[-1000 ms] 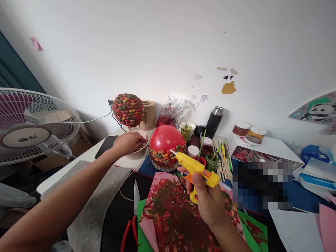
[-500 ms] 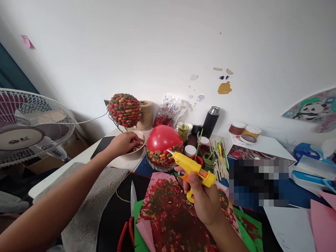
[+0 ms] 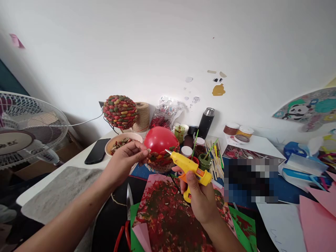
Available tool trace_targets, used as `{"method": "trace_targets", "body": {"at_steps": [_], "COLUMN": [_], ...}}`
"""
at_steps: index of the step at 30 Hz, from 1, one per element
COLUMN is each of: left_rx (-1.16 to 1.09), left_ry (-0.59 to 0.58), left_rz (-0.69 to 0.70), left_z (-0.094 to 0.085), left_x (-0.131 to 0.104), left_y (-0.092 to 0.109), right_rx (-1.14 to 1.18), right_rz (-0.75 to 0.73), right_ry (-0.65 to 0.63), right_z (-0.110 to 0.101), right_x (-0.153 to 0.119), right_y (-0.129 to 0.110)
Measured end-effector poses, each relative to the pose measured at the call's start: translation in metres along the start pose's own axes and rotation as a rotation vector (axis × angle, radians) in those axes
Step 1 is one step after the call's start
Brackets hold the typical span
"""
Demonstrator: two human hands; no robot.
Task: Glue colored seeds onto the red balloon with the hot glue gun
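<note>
1. The glue gun (image 3: 189,168) is bright yellow with an orange trigger and a short metal nozzle. The right hand (image 3: 201,199) is wrapped around its handle, fingers closed tight on it, and the nozzle points at the red balloon (image 3: 158,139).
2. The balloon is glossy red; its lower part is covered with red, green and yellow shells, and it sits in a round holder.
3. The left hand (image 3: 125,161) is just left of the balloon, thumb and fingertips pinched together on a small pale shell (image 3: 148,151) held close to the balloon's side.
4. Behind that hand, left of the balloon, a pale bowl (image 3: 118,142) holds more coloured shells.
5. Further behind the balloon stand a finished shell-covered ball (image 3: 120,111) and a spool of twine (image 3: 142,117).
6. Right of the balloon are small paint pots and a pile of wooden sticks (image 3: 219,158).
7. In front of the balloon lies a red-splattered sheet (image 3: 168,217) on a dark mat, scissors (image 3: 127,217) beside it.
8. A black phone (image 3: 96,156) lies left of the bowl; a white fan (image 3: 23,131) stands far left, against a plain white wall.
</note>
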State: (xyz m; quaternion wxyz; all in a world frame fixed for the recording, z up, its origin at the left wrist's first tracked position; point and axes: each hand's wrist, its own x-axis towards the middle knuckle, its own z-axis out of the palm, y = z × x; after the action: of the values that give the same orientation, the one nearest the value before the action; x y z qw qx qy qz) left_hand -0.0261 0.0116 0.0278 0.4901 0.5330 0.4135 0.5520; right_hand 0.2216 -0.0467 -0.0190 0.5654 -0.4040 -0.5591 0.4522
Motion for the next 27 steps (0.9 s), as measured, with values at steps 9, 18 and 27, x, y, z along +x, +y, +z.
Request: {"method": "trace_targets", "body": {"at_steps": [9,18,27], "left_rx": [-0.227,-0.296,-0.438], "left_ry": [-0.137,-0.163,-0.252], "left_rz": [-0.15,-0.178,-0.354], "left_z": [0.061,0.075,0.072], "left_x": [-0.028,-0.037,-0.037], "left_y": [-0.012,-0.02,-0.019], "right_rx": [-0.082,-0.214,-0.271], "right_rz": [-0.063,-0.02,-0.03], "right_ry": [0.043,0.062,0.119], "right_z": [0.003,0.004,0.007], "right_x": [0.006,0.008,0.008], "right_y": [-0.014,-0.024,-0.024]}}
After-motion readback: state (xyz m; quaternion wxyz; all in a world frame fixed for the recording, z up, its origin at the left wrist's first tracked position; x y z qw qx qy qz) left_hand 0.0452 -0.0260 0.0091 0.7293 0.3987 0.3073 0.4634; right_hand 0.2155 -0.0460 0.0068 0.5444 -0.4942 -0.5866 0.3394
